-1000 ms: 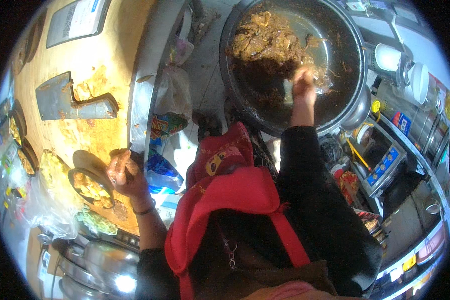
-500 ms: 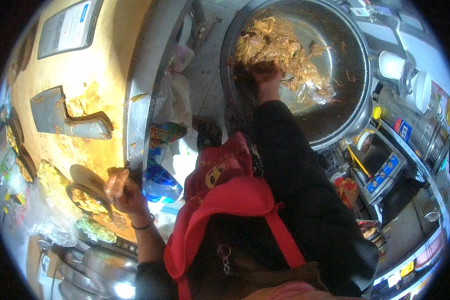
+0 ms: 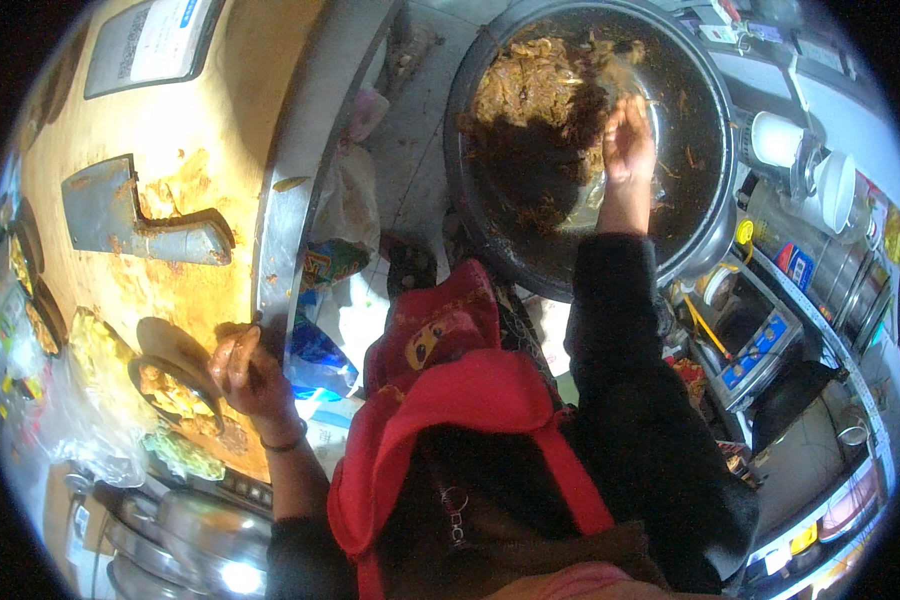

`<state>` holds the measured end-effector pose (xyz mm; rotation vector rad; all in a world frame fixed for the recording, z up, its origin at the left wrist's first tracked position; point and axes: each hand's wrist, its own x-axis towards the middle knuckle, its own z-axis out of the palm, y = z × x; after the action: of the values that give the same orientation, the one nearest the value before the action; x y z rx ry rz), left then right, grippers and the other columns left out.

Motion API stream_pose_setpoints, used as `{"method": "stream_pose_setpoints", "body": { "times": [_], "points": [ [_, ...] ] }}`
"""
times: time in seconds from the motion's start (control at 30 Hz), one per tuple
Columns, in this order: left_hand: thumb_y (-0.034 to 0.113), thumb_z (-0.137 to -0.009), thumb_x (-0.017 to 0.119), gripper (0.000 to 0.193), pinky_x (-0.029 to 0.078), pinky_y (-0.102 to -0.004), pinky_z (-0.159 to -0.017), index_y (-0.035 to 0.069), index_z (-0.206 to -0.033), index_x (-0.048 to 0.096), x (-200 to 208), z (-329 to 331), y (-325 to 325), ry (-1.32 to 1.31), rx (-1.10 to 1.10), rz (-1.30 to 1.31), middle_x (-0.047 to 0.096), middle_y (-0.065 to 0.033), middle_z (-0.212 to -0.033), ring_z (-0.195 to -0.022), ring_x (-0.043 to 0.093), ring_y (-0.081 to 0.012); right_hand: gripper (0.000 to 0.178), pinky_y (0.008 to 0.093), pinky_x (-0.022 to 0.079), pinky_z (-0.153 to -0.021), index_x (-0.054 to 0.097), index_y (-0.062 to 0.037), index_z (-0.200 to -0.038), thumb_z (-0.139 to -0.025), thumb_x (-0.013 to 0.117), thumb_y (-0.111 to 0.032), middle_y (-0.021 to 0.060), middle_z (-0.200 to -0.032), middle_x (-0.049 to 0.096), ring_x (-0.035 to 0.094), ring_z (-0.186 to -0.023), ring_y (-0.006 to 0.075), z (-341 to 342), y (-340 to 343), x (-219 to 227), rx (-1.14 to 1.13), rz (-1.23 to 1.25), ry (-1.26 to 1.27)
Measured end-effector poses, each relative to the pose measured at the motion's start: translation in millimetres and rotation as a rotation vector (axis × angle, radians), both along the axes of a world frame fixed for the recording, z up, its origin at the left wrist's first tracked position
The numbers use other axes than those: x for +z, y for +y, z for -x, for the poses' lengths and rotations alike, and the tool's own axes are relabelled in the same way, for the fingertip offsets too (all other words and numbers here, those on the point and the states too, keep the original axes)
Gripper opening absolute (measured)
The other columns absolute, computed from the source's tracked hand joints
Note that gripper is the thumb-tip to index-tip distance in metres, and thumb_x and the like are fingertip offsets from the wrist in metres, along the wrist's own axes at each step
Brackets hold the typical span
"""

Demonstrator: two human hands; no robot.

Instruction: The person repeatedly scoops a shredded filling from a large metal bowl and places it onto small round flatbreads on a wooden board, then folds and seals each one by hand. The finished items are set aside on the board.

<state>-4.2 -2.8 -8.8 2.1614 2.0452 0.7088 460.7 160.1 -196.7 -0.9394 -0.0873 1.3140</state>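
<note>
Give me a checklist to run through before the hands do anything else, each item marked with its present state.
1. Right hand within the basin's rim: ok.
2. Brown food inside the basin: ok, heaped mostly left of the right hand.
3. Cleaver lying flat on the board, ungripped: ok.
4. Left hand apart from the cleaver: ok.
5. Board wiped clean: not ok, orange-brown smears around the cleaver.
6. Left hand empty: cannot tell, its fingers are curled.
</note>
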Motion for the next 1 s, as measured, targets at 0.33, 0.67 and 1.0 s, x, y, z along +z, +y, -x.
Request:
{"method": "stream_pose_setpoints", "body": {
  "times": [0.33, 0.67, 1.0],
  "points": [
    [-0.007, -0.080, 0.057, 0.019, 0.048, -0.0322, -0.074, 0.006, -0.094, 0.060, 7, -8, 8, -0.114, 0.043, 0.024, 0.055, -0.0080, -0.090, -0.083, 0.055, -0.0214, 0.018, 0.0374, 0.049, -0.068, 0.062, -0.0028, -0.095, -0.077, 0.060, -0.006, 0.0142, -0.083, 0.063, 0.060, -0.077, 0.0269, 84, -93, -152, 0.451, 0.618, -1.345],
    [-0.007, -0.079, 0.057, 0.018, 0.049, -0.0321, -0.072, 0.005, -0.093, 0.060, 6, -11, 7, -0.118, 0.091, 0.021, 0.053, -0.0083, -0.092, -0.082, 0.056, -0.0215, 0.024, 0.0357, 0.046, -0.063, 0.060, -0.0014, -0.094, -0.081, 0.058, -0.022, 0.0069, -0.082, 0.060, 0.057, -0.068, 0.0236, 132, -38, -102, 0.554, 0.472, -0.304],
    [-0.008, -0.080, 0.054, 0.019, 0.048, -0.0323, -0.073, 0.004, -0.092, 0.060, 6, -11, 4, -0.116, 0.098, 0.043, 0.054, -0.0080, -0.092, -0.082, 0.057, -0.0214, 0.023, 0.0354, 0.045, -0.074, 0.058, -0.0053, -0.100, -0.083, 0.054, -0.020, 0.0064, -0.092, 0.060, 0.057, -0.086, 0.0210, 127, -29, -53, 0.676, 0.363, 0.122]
  ]
}}
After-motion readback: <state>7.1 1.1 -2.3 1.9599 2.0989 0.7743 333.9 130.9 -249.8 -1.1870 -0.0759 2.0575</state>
